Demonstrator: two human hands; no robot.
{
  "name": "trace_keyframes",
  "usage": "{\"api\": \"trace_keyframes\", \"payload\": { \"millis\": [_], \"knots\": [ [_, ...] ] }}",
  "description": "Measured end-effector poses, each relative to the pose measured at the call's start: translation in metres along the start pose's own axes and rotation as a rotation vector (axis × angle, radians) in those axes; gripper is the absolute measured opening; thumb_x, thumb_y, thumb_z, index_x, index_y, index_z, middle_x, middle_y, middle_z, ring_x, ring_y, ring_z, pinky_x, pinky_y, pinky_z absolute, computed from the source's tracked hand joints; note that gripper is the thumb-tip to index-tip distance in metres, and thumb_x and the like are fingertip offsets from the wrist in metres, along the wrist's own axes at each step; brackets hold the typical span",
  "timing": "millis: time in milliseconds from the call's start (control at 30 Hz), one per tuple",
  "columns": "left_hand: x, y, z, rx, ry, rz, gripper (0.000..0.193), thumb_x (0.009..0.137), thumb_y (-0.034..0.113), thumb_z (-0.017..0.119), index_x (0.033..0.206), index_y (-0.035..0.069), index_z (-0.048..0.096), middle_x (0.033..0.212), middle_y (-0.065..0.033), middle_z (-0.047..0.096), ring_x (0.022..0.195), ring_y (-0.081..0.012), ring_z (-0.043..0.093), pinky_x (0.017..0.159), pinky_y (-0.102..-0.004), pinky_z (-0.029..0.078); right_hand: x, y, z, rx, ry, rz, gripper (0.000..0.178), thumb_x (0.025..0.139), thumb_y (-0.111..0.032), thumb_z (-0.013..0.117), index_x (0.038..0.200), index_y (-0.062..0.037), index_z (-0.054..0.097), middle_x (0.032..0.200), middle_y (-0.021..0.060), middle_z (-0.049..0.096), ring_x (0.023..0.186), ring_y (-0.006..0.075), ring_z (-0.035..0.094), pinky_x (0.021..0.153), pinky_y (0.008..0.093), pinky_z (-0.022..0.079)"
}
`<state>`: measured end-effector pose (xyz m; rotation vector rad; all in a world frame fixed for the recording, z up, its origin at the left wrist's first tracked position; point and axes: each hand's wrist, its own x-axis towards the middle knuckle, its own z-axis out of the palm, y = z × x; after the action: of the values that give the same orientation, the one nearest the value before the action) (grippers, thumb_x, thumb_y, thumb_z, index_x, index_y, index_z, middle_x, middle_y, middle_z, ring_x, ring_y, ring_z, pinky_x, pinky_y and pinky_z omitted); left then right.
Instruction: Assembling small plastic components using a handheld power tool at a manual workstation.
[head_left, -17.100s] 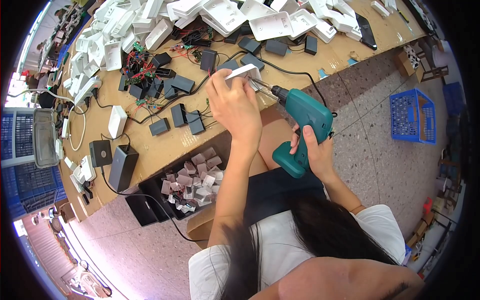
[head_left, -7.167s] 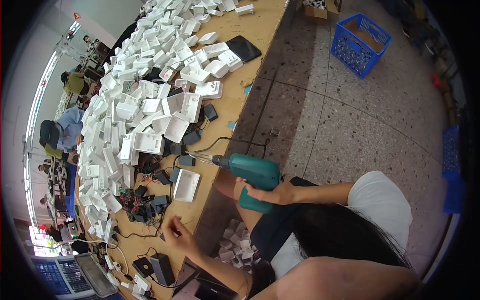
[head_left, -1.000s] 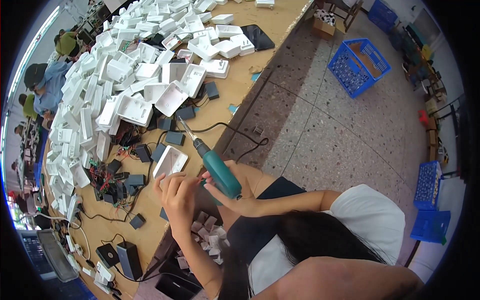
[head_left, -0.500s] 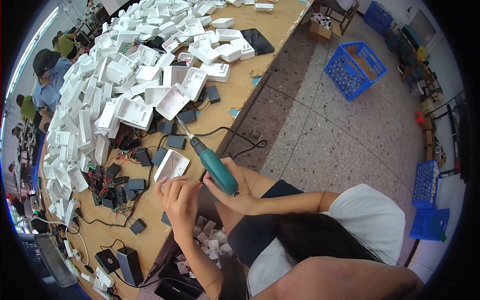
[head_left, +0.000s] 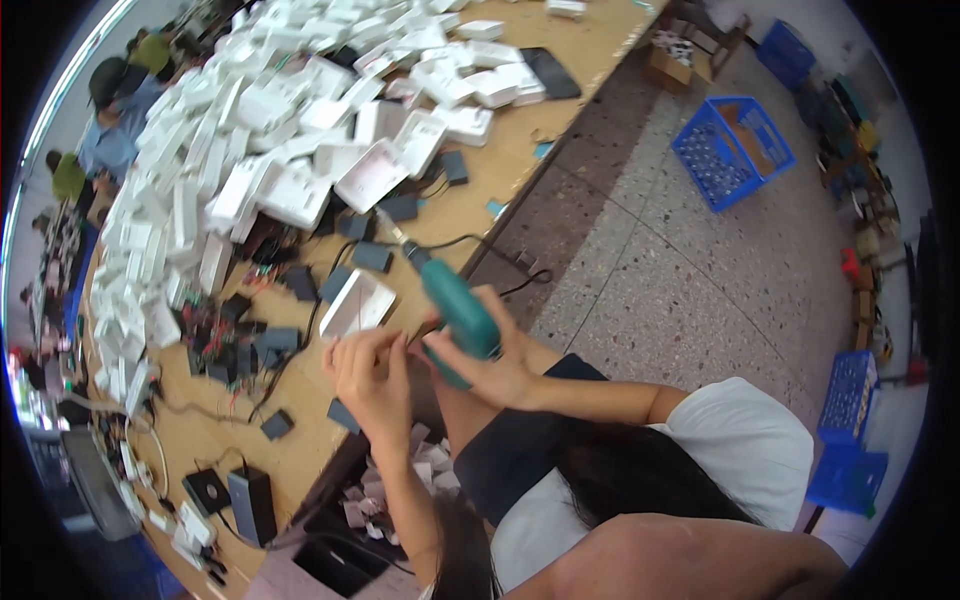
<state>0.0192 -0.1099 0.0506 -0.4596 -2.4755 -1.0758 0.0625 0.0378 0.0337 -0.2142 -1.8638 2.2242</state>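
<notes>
My right hand point(head_left: 505, 360) is wrapped round a teal pistol-shaped tool point(head_left: 462, 308). The tool has a black collar and a thin metal tip that points away toward the pile. Just left of it, my left hand point(head_left: 368, 378) is raised at the table edge with its fingers bent and drawn together. What they pinch, if anything, is too small to make out. Beyond those fingertips lies an open white plastic case point(head_left: 358, 304), with a thin reddish wire across its inside. My thumbs are close to each other, below the tool.
White plastic cases point(head_left: 290, 190) are heaped across the table. Small dark blocks point(head_left: 372, 257) and circuit boards with wires point(head_left: 215, 330) lie nearby. A black cable point(head_left: 510, 288) loops off the edge. A black adapter point(head_left: 252, 505) stands near left. A blue crate point(head_left: 725, 160) is on the floor.
The whole view has shifted, so the table appears slightly right and higher at the pile. The tool has turned a little in my right hand, showing its lower grip. My left hand stays near the case.
</notes>
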Motion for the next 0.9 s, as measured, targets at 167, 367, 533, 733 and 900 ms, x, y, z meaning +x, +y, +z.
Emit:
{"api": "trace_keyframes", "payload": {
  "millis": [167,367,533,733,900],
  "knots": [
    [-0.001,-0.037,0.001,0.167,0.206,-0.128,0.014,0.08,0.01,0.079,0.092,0.013,0.074,0.1,-0.0038,0.064,0.103,-0.0255,0.06,0.094,-0.0419,0.039,-0.005,0.017,-0.017,-0.107,-0.078,0.022,0.034,0.101,-0.027,0.064,0.119,0.0016,0.057,0.088,0.0044,0.063,0.075,0.0088,0.059,0.069,0.0248,0.049],
    [-0.006,-0.079,-0.003,0.182,0.382,-0.212,0.01,0.082,0.008,0.078,0.091,0.01,0.073,0.142,-0.0133,0.051,0.128,-0.0348,0.05,0.093,-0.0438,0.047,-0.008,0.019,-0.025,-0.17,-0.337,0.005,0.067,0.102,-0.058,0.053,0.127,0.0035,0.058,0.09,0.0092,0.062,0.072,0.0123,0.057,0.067,0.0263,0.048],
    [0.01,-0.089,-0.019,-0.101,0.248,-0.547,0.008,0.087,0.009,0.074,0.094,0.006,0.072,0.139,-0.0173,0.057,0.122,-0.0322,0.056,0.084,-0.0395,0.053,-0.012,0.023,-0.023,-0.166,-0.368,0.028,0.072,0.098,-0.063,0.055,0.126,0.0037,0.059,0.089,0.0092,0.062,0.071,0.0128,0.058,0.066,0.028,0.048],
    [0.006,-0.097,-0.005,0.179,0.253,-0.312,0.008,0.082,0.009,0.076,0.088,0.007,0.07,0.123,-0.0068,0.064,0.119,-0.0303,0.056,0.098,-0.045,0.042,-0.006,0.019,-0.017,-0.082,-0.337,0.078,0.049,0.095,-0.04,0.072,0.11,0.0054,0.061,0.084,0.0085,0.064,0.066,0.0133,0.063,0.064,0.0277,0.052],
    [-0.002,-0.097,0.009,0.345,0.264,-0.225,0.011,0.078,0.009,0.077,0.086,0.009,0.07,0.122,-0.0039,0.063,0.12,-0.0276,0.055,0.097,-0.0438,0.041,-0.004,0.031,-0.011,-0.334,-0.305,-0.045,0.031,0.09,-0.024,0.076,0.098,0.0035,0.064,0.089,0.01,0.062,0.072,0.019,0.06,0.065,0.0307,0.047]
  ]
}}
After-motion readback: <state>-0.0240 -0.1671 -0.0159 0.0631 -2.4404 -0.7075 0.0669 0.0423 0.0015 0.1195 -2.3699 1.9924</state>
